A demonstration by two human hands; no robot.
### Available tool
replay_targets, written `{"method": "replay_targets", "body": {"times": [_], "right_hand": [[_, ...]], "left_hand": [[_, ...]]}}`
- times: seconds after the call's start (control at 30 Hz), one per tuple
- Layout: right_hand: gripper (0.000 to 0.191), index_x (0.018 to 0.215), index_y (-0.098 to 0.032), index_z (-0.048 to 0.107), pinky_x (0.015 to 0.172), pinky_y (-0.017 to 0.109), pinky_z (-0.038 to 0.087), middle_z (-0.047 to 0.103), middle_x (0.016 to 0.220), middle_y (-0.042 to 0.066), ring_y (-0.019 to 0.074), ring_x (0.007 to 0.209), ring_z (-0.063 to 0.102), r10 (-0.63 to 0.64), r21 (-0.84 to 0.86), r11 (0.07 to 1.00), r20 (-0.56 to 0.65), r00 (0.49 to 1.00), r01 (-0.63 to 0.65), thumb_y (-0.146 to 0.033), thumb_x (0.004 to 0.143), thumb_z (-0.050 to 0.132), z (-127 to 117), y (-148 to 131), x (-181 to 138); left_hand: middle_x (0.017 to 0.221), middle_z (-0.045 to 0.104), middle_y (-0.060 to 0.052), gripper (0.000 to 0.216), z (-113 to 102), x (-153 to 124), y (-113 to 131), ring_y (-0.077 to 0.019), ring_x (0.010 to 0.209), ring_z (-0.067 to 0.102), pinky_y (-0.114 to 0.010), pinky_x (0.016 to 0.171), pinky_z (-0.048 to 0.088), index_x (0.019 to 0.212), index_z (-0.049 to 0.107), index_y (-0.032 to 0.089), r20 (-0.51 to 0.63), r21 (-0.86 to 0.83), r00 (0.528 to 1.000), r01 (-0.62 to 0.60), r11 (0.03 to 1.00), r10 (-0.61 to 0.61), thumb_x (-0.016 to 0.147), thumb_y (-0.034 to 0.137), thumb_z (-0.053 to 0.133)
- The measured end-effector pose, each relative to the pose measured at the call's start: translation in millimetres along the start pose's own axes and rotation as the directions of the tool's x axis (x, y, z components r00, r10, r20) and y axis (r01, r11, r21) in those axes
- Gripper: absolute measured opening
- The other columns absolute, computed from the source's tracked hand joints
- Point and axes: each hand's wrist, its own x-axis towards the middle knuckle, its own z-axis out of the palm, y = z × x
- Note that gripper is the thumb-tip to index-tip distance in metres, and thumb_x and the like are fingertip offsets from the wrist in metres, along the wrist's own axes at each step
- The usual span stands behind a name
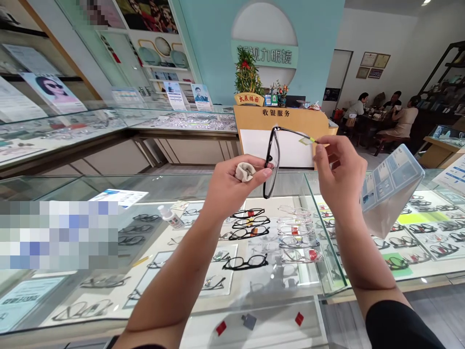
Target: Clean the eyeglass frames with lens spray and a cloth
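Note:
A pair of black-framed eyeglasses hangs between my two hands above the glass counter, its lenses seen nearly edge-on. My left hand pinches the rim with thumb and fingertips, and a crumpled pale cloth is tucked in its palm. At the far end of one temple, my right hand grips the tip between thumb and finger. A small yellow-green tag dangles from that temple. Below, several black eyeglasses lie in a column beside a column of clear and pale frames.
The glass display counter spans the front. A white bottle stands left of the frames; a tilted acrylic sign stand is near my right forearm. Beyond are a cashier desk and several seated people.

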Motion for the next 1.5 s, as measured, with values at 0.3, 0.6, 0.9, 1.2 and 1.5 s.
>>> {"method": "replay_targets", "body": {"times": [0.3,0.6,0.9,1.2,1.5], "right_hand": [[0.067,0.157,-0.024,0.044,0.099,0.049,0.059,0.059,0.149,0.02,0.0327,0.127,0.064,-0.166,-0.072,0.983,0.047,0.985,0.169,-0.06,0.105,0.063,21,4,-8],[0.065,0.162,-0.025,0.04,0.103,0.053,0.057,0.054,0.156,0.022,0.0357,0.135,0.059,-0.137,-0.106,0.984,0.09,0.986,0.146,-0.044,0.103,0.061,24,-2,-10],[0.068,0.163,-0.025,0.041,0.117,0.061,0.051,0.055,0.157,0.02,0.0384,0.147,0.053,-0.211,-0.062,0.975,0.065,0.975,0.215,-0.028,0.098,0.056,27,9,-7],[0.075,0.159,-0.026,0.045,0.128,0.066,0.04,0.057,0.156,0.018,0.0395,0.152,0.049,-0.277,-0.029,0.96,0.089,0.957,0.28,-0.011,0.086,0.051,27,12,-6],[0.064,0.148,-0.021,0.056,0.124,0.064,0.044,0.061,0.151,0.02,0.0387,0.143,0.054,-0.221,-0.024,0.973,0.211,0.952,0.231,-0.009,0.085,0.051,37,6,-12]], "left_hand": [[0.087,0.082,-0.005,0.045,15,-6,1,-0.0184,0.074,0.068,-0.03,0.065,0.054,0.084,0.079,0.022,0.017,0.027,0.999,-0.034,0.999,0.033,0.076,0.064,0.091],[0.095,0.083,-0.007,0.043,21,-8,0,-0.0209,0.082,0.072,-0.031,0.069,0.056,0.085,0.078,0.022,-0.009,-0.005,1.0,-0.027,1.0,0.027,0.076,0.061,0.093],[0.095,0.085,-0.008,0.042,26,-8,-5,-0.021,0.085,0.077,-0.031,0.075,0.061,0.086,0.079,0.02,-0.081,-0.154,0.996,0.013,0.988,-0.026,0.07,0.053,0.1],[0.092,0.082,-0.006,0.052,30,-2,-9,-0.023,0.092,0.083,-0.033,0.084,0.065,0.087,0.072,0.02,-0.232,-0.338,0.969,-0.004,0.941,-0.079,0.068,0.059,0.1],[0.092,0.08,-0.005,0.051,27,1,-10,-0.0211,0.087,0.081,-0.03,0.075,0.065,0.089,0.071,0.022,-0.425,-0.322,0.905,-0.162,0.933,0.01,0.072,0.061,0.098]]}}
